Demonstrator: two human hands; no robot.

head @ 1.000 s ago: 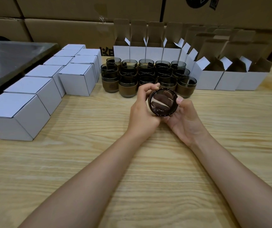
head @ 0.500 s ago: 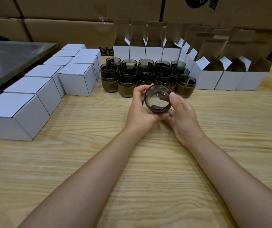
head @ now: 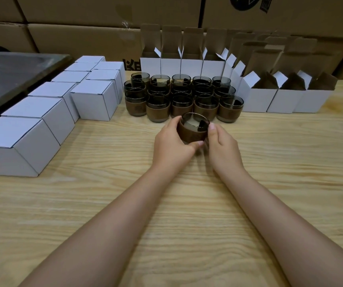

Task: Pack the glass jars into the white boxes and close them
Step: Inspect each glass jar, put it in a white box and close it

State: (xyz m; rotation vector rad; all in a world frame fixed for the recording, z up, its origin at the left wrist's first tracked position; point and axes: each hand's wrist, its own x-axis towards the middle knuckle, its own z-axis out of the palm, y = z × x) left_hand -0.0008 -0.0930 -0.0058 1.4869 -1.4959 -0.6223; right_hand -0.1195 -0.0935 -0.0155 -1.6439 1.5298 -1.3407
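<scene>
1 smoky brn jar (head: 193, 133), upright

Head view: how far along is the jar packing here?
Done, apparently: a block of closed white boxes at left. In hand: left hand and right hand grip one glass jar upright. Left: the jar cluster behind it and the open boxes beyond.

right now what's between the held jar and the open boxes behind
In the head view, rows of loose glass jars stand between the held jar and the open white boxes.
</scene>
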